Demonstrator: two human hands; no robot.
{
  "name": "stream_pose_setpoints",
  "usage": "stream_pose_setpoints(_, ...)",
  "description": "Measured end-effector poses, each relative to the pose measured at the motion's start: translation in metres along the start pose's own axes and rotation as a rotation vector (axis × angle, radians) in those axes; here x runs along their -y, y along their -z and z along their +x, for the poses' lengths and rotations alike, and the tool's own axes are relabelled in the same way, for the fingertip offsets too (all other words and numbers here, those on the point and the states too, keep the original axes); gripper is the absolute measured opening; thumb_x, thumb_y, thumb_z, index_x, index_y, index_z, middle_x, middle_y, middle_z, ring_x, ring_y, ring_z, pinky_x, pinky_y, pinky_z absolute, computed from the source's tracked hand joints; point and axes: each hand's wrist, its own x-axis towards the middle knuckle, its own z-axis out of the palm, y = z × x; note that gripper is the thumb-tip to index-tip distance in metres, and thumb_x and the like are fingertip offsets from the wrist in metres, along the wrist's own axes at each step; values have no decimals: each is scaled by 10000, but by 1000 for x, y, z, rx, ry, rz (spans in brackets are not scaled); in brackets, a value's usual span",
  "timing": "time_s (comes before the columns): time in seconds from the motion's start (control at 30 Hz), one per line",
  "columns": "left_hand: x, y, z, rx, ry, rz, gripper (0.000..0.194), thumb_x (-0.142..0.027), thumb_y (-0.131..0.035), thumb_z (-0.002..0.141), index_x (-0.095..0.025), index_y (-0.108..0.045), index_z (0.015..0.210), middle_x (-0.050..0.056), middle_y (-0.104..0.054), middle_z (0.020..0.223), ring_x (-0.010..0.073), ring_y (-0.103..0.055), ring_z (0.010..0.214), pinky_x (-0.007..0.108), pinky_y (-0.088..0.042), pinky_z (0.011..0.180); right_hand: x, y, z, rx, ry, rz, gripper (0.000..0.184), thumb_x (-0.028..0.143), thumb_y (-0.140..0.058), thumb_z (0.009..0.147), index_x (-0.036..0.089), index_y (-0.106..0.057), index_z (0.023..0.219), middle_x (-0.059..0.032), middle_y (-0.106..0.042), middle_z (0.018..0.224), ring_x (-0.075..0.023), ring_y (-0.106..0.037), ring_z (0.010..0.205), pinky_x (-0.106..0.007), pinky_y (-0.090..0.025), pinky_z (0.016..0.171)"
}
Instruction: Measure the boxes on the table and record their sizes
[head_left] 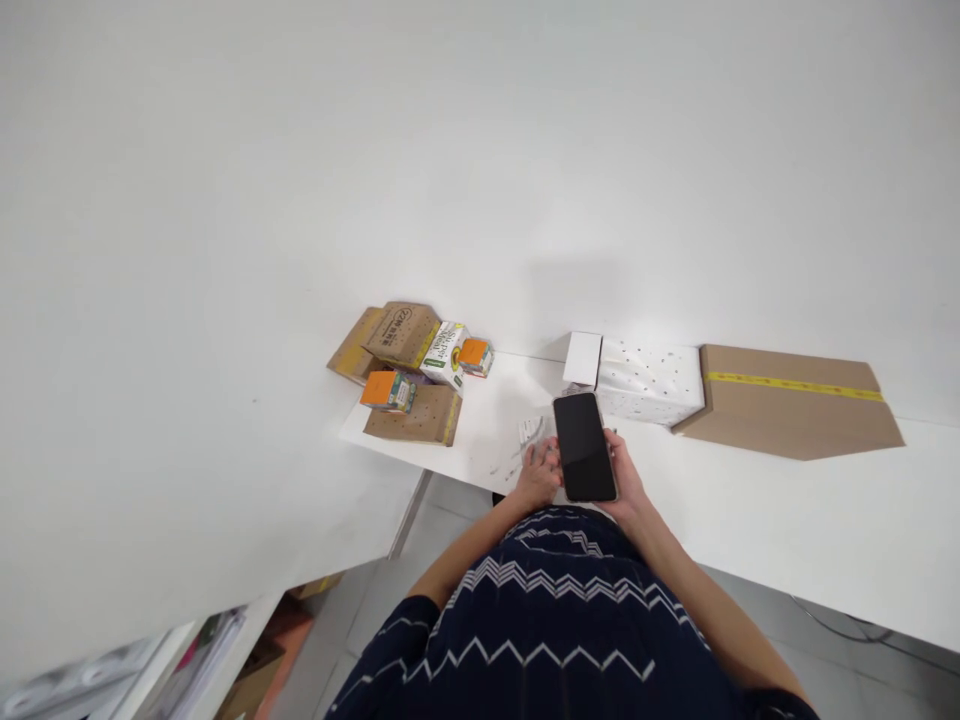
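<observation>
And there's the phone (586, 447), dark face up above the near edge of the surface (787, 520), the right hand (624, 475) with its grip clamped on the right side; the left hand (540, 473) curls at the other edge, clamped or not, I can't tell! Looks light, stiff, probably slick and breakable: take it by the long sides. Counting outward: one phone, one clear packet (532, 430), then rightward one spotted box (651, 380), one plain white box (583, 358), one long carton (795, 410); leftward, two orange-topped boxes (386, 390), one white printed box (444, 355), three brown packages (401, 335).
</observation>
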Motion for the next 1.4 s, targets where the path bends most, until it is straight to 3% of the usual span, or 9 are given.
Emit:
stream_pose_setpoints(0.17, -4, 12, 1, 16, 26, -74, 573, -353, -428, 871, -259, -349, 1430, 47, -399, 1460, 324, -302, 1334, 542, -216, 1088, -20, 5, 2, 38, -115, 68, 518, 500, -373, 887, 118, -603, 1152, -122, -724, 917, -249, -690, 818, -413, -558, 720)
stream_pose_setpoints(0.3, -5, 17, 1, 91, 35, -75, 608, -363, -458, 847, -214, -359, 1428, 94, -408, 1448, 341, -277, 1343, 562, -146, 1104, -19, 17, 1, 50, -88, 99, 526, 511, -375, 883, 123, -598, 1160, -118, -724, 927, -243, -688, 819, -410, -556, 727)
stream_pose_setpoints(0.47, -2, 5, 1, 73, 27, -28, 549, -384, -454, 857, -225, -437, 1382, 92, -315, 1502, 343, -182, 1393, 555, -131, 1108, -10, 22, 0, 77, -23, 97, 532, 512, -380, 875, 120, -596, 1164, -122, -721, 944, -246, -685, 816, -412, -555, 727)
stream_pose_setpoints(0.7, 2, -10, 0, -2, -4, 59, 495, -402, -446, 880, -252, -468, 1351, 83, -315, 1504, 326, -188, 1397, 547, -131, 1099, -6, 29, 1, 84, -25, 96, 536, 513, -366, 870, 132, -599, 1165, -115, -723, 947, -253, -684, 792, -419, -557, 701)
stream_pose_setpoints(1.17, 2, -10, 1, 38, 17, 20, 510, -399, -471, 869, -288, -444, 1365, 48, -306, 1510, 308, -166, 1401, 551, -116, 1108, -8, 22, 0, 105, -44, 75, 535, 510, -369, 871, 125, -580, 1177, -121, -713, 955, -244, -678, 791, -413, -553, 704)
stream_pose_setpoints(1.4, 1, -13, 2, 31, 39, 25, 593, -425, -439, 876, -263, -333, 1437, 74, -302, 1511, 318, -198, 1394, 541, -132, 1108, -10, 26, 4, 61, -8, 63, 553, 538, -380, 855, 161, -555, 1220, -106, -708, 1000, -247, -680, 828, -406, -549, 714)
